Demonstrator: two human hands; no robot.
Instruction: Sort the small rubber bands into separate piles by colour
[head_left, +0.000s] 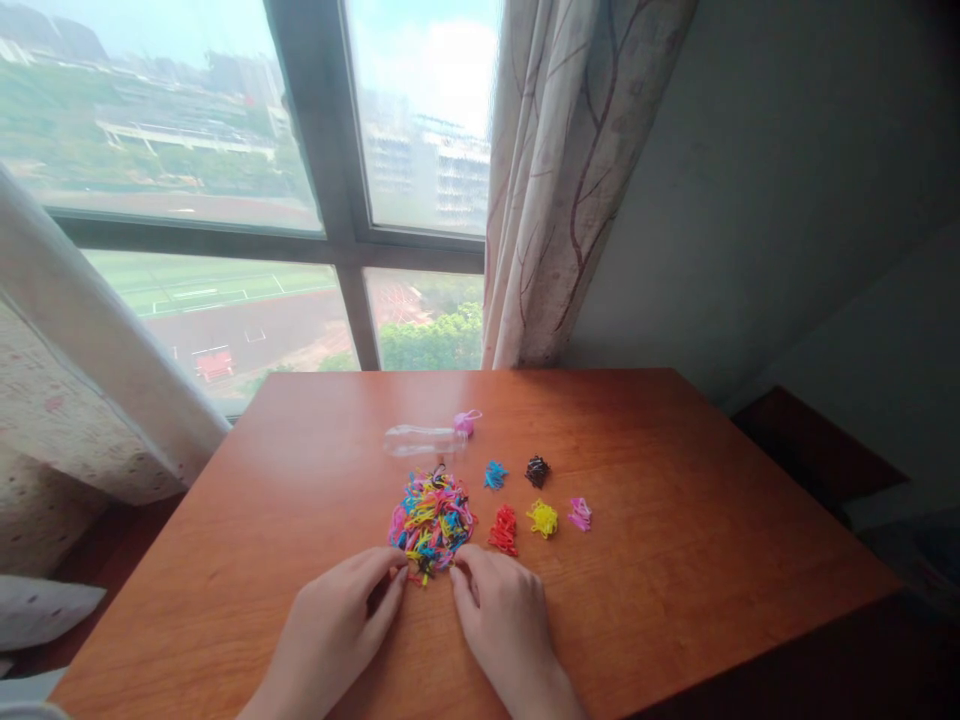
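Observation:
A mixed heap of small coloured rubber bands (433, 515) lies on the wooden table, in pink, yellow, blue, red and black. At its near left edge is my left hand (337, 610), thumb and forefinger closed together at the tips. My right hand (504, 600) rests at the near right edge, its fingers also closed in a pinch. What either pinch holds, if anything, is too small to make out. Sorted by colour, smaller piles sit right of the heap: red bands (504, 530), yellow bands (543, 519), pink bands (580, 514), blue bands (495, 474) and black bands (537, 471).
Behind the heap, a clear plastic bottle (424, 440) lies on its side, with a pink cap with a loop (465, 424) at its right end. The wooden table (675, 560) reaches back to a window (345, 240) flanked by patterned curtains (570, 180).

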